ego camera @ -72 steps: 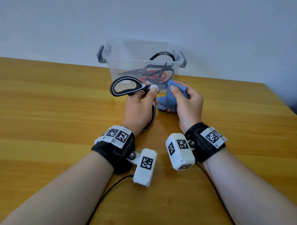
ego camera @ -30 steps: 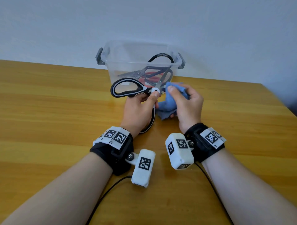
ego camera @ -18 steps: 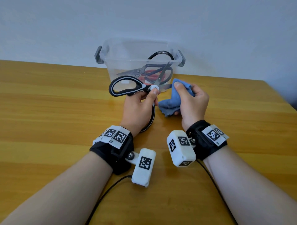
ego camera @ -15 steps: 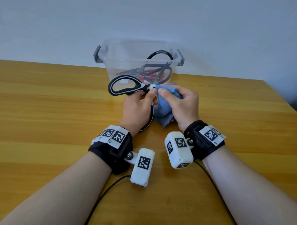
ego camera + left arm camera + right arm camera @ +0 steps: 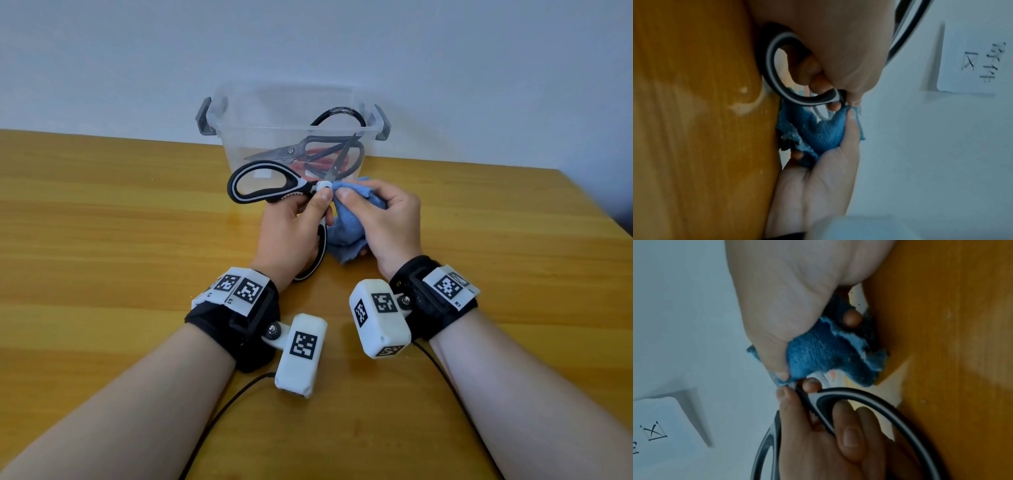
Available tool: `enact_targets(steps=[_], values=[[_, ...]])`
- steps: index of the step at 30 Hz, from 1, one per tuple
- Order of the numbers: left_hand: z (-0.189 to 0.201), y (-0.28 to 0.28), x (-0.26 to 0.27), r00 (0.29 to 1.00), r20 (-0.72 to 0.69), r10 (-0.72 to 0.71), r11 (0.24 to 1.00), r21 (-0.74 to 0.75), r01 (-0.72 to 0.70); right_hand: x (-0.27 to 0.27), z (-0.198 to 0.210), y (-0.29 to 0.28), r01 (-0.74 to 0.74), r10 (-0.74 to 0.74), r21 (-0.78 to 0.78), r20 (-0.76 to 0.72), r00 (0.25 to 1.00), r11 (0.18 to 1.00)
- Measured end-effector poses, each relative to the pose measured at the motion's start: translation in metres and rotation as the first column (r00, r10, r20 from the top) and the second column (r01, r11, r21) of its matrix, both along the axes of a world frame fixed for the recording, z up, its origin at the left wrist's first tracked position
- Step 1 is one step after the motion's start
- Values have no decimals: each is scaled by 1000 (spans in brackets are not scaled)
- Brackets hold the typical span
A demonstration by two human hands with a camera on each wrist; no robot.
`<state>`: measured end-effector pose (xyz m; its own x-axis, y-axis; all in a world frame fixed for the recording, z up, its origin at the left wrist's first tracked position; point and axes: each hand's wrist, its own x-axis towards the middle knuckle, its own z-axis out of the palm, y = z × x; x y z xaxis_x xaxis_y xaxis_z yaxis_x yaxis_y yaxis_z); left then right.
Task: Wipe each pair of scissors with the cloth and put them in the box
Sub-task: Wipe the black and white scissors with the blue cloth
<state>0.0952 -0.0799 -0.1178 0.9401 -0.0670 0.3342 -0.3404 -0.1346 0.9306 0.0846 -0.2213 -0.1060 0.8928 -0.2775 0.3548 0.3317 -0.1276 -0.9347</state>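
Observation:
My left hand [image 5: 291, 229] grips a pair of black-and-white scissors [image 5: 298, 183] by one handle loop, thumb up at the white pivot. The scissors are spread open, and one blade [image 5: 337, 159] points up in front of the box. My right hand [image 5: 383, 222] holds a bunched blue cloth [image 5: 346, 229] and pinches it against the blade's base beside the pivot. In the left wrist view the handle loop [image 5: 772, 73] sits just above the cloth [image 5: 824, 129]. The right wrist view shows the cloth [image 5: 813, 353] meeting the scissors [image 5: 879, 397] at the pivot.
A clear plastic box [image 5: 239, 144] with grey side handles stands at the back of the wooden table [image 5: 120, 222], against the wall. Inside lie black-handled scissors [image 5: 298, 149] and a red-handled pair [image 5: 322, 161]. The table's right edge lies far to the right.
My right hand had drawn the cloth away to the right, then brought it back to the blade's base by the pivot. The left hand has kept the scissors almost still.

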Motion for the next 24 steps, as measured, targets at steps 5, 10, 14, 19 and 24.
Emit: enact_targets(steps=[5, 10, 14, 19, 24], values=[[1, -1, -2, 998, -61, -34, 999, -29, 33, 6, -4, -4, 177, -174, 50, -64, 983, 983], [-1, -1, -1, 999, -5, 32, 999, 13, -32, 9, -4, -5, 234, -223, 167, -86, 971, 958], [1, -1, -2, 1000, -4, 26, 1000, -6, -26, -2, 1, 1, 45, -45, -16, -23, 999, 999], [4, 0, -5, 999, -48, -25, 999, -49, 22, 7, -3, -5, 247, -241, 75, -76, 968, 966], [6, -1, -9, 999, -48, 0, 1000, -26, -1, 12, -3, -14, 370, -345, 217, -147, 927, 903]])
